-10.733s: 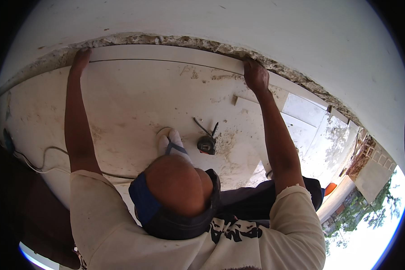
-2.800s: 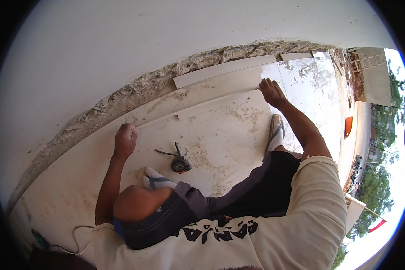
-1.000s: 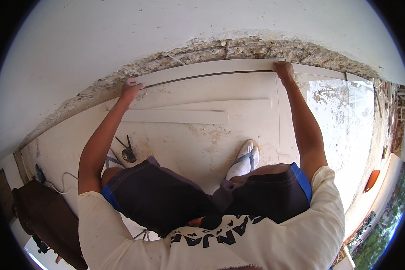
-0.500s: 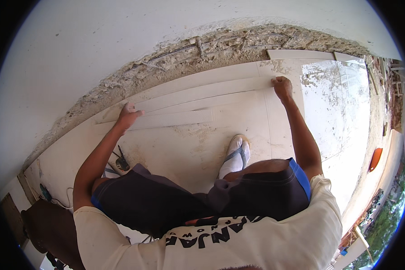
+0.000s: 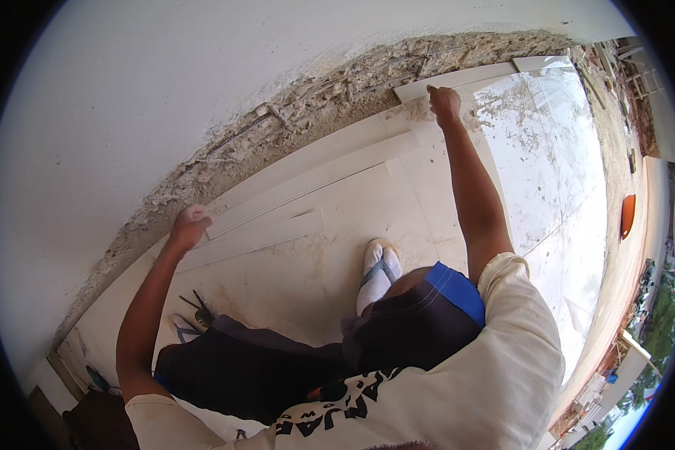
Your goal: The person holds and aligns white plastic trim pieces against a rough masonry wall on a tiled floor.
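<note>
Long, narrow off-white tile strips [image 5: 307,186] lie roughly side by side on the floor, and a shorter strip [image 5: 259,238] rests nearer my feet. My left hand [image 5: 190,227] is closed at the left ends of the strips, beside the wall base; its fingers are slightly blurred and what they hold is hidden. Reaching far forward, my right hand [image 5: 444,103] has its fingers curled together by the left end of another strip [image 5: 469,78] at the foot of the wall. Whether anything sits between those fingers cannot be made out.
Along the wall base runs a chipped, rough band of exposed masonry [image 5: 300,112]. A further strip piece [image 5: 541,63] sits at its right end. My sandalled foot [image 5: 379,271] stands on the dusty floor. A dark tool [image 5: 201,311] lies by my other foot. An orange object [image 5: 628,216] is far right.
My right hand has left the long strip's right end and moved to the strip at the wall. The long strip now lies on the floor. The view has turned and shifted.
</note>
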A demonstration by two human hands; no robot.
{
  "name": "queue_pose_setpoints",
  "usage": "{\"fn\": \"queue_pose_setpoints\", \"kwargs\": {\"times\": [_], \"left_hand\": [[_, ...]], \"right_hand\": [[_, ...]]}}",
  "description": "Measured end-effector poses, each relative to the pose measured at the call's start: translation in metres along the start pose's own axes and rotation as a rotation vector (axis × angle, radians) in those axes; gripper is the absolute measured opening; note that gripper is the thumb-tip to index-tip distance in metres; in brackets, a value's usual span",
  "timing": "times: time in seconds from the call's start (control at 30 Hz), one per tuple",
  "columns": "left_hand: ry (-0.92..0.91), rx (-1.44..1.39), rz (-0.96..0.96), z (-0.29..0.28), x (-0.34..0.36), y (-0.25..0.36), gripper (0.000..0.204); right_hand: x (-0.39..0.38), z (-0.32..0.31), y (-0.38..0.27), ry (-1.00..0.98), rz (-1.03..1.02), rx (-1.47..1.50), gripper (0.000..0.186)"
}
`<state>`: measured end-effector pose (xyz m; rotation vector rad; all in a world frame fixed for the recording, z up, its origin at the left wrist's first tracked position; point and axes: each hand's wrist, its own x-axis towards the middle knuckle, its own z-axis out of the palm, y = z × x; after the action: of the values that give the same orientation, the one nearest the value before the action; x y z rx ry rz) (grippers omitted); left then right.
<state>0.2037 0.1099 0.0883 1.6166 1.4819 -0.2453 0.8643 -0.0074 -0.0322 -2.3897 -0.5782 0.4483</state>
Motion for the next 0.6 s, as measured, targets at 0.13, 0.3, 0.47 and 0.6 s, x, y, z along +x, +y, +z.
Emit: {"fn": "queue_pose_setpoints", "kwargs": {"times": [0.13, 0.3, 0.47, 0.6], "left_hand": [[-0.107, 0.069, 0.137, 0.026, 0.007, 0.093, 0.055], [-0.162, -0.155, 0.352, 0.139, 0.080, 0.224, 0.053], [-0.088, -0.509, 0.282, 0.246, 0.135, 0.341, 0.045], [0.049, -0.616, 0.104, 0.279, 0.183, 0.373, 0.027]], "right_hand": [[-0.035, 0.012, -0.035, -0.096, 0.205, 0.452, 0.022], [-0.054, 0.007, -0.036, -0.034, 0.340, 0.857, 0.009], [-0.057, -0.015, -0.032, -0.023, 0.371, 1.021, 0.025], [-0.056, -0.022, -0.038, -0.009, 0.386, 1.027, 0.031]]}}
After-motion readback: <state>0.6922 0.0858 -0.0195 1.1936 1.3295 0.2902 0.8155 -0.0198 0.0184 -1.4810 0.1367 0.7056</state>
